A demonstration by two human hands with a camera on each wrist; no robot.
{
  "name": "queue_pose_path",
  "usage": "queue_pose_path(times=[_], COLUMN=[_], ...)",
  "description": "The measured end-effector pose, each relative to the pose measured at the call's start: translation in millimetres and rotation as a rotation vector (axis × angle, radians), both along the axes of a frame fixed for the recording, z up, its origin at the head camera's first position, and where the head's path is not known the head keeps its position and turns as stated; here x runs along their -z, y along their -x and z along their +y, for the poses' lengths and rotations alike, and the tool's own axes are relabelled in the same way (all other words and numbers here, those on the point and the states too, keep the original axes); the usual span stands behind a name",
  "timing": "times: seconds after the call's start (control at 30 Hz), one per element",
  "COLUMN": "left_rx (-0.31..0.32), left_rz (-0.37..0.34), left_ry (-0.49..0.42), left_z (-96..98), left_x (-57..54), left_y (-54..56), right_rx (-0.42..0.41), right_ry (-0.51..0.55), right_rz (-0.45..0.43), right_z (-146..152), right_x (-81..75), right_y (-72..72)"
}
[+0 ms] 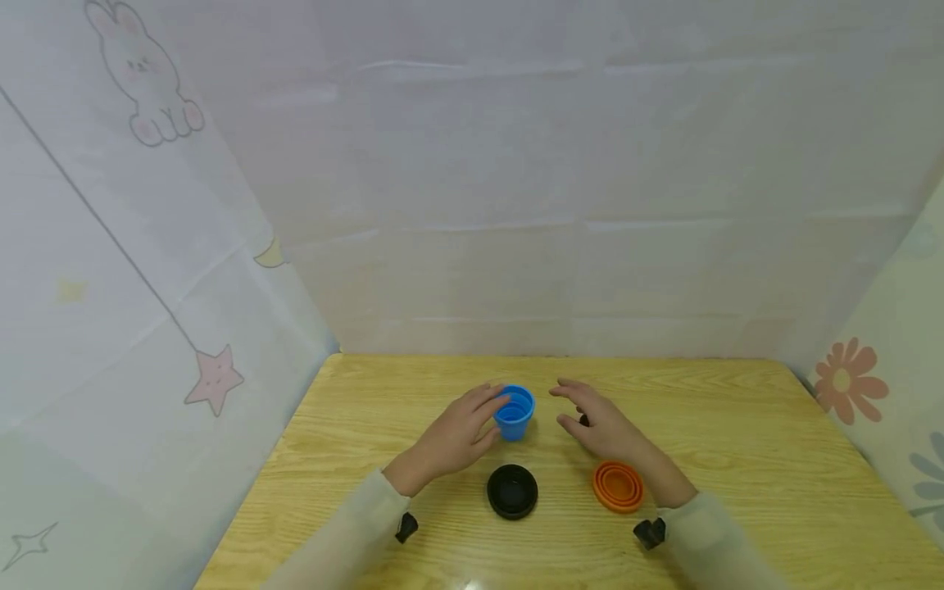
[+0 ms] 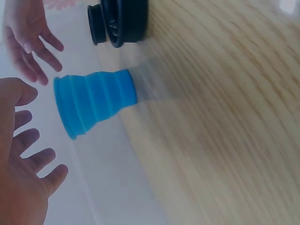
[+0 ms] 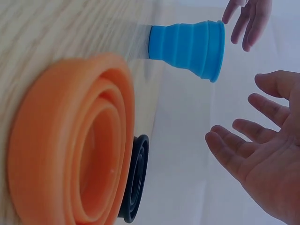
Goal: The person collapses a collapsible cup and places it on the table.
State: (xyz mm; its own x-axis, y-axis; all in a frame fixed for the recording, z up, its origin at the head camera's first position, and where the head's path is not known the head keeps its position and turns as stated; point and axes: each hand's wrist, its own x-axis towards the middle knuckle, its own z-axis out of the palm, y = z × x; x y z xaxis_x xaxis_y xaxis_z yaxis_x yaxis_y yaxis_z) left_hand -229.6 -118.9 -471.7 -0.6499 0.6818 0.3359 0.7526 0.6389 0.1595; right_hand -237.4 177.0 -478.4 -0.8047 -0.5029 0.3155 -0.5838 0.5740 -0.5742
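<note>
A blue collapsible cup (image 1: 514, 429) stands upright and extended, its ribbed wall (image 2: 96, 99) widening toward the rim. My left hand (image 1: 459, 433) is beside it on the left; its fingers are spread and overlap the rim in the head view. To the cup's right, my right hand (image 1: 606, 428) hovers apart from it, fingers loosely bent with nothing in them. Nearer me lie a black collapsible cup (image 1: 512, 492), folded flat, and an orange one (image 1: 618, 487), also flat, close below my right wrist.
A second small black ringed piece (image 3: 135, 180) sits behind the orange cup, mostly hidden by my right hand in the head view. The wooden table (image 1: 413, 377) meets a pale cloth (image 1: 472, 205) at the back and sides.
</note>
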Motion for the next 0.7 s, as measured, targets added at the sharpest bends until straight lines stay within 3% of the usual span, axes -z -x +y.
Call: queue_pose_path(times=[0.27,0.7], left_rx=[-0.026,-0.024], left_rz=[-0.013,-0.018], left_ry=[0.042,0.122], left_z=[-9.3,-8.1], left_x=[12.6,28.7], left_y=[8.0,18.3], right_rx=[-0.02,-0.047], right_ry=[-0.048,-0.118], right_rz=[-0.009,-0.048], right_z=[-17.3,-36.5], right_x=[6.2,14.6], right_y=[1.4,1.2])
